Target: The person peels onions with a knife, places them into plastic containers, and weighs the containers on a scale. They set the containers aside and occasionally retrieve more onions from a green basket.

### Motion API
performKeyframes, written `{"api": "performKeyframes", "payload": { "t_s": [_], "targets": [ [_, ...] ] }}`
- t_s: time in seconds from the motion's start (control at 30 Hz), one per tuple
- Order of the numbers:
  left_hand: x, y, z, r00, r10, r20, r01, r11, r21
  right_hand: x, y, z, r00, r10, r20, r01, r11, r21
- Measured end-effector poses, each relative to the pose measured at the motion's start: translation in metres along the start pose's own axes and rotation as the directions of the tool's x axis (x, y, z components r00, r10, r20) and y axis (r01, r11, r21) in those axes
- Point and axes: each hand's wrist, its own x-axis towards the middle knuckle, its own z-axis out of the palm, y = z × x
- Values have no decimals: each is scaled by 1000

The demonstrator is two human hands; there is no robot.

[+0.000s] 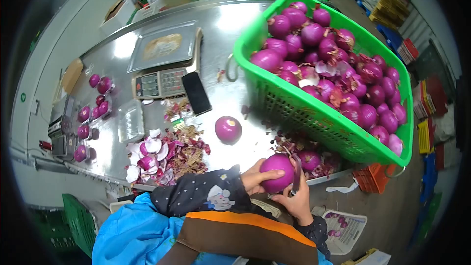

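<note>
At the table's front edge my left hand (254, 177) is closed round a large red onion (276, 172). My right hand (297, 201), on the onion's right side, grips a dark knife (296, 175) whose curved blade points up beside the onion. Its fingertips are partly hidden behind the knife. Another red onion (228, 129) lies on the metal table (223, 159) above my left hand. A heap of peeled skins and roots (181, 159) spreads to the left. Just right of the knife, one more onion (309, 160) rests among scraps under the crate.
A large green crate (314, 125) full of red onions stands tilted at the right. Further left are a scale (164, 56), a black phone (196, 93), a clear plastic tray (131, 121) and several packed onions (104, 85). A white basket (351, 238) sits low at right.
</note>
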Motion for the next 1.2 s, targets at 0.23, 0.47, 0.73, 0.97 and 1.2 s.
{"api": "performKeyframes", "payload": {
  "t_s": [0.23,0.47,0.73,0.97,1.2],
  "targets": [
    [-12,72,-101,689,705,166,-342,114,933,61,23,51,993,110,-41,-111,993,-32],
    [27,97,-127,883,438,169,117,-555,823,94,45,101,981,175,-86,-150,959,241],
    [31,121,-207,815,544,198,-127,-165,978,109,84,111,971,80,-227,-121,978,-170],
    [25,140,-193,852,515,-96,4,178,984,109,88,104,917,250,-310,-354,868,-349],
    [32,89,-199,884,426,-195,38,350,936,116,100,86,860,493,-134,-506,857,-96]
  ]
}}
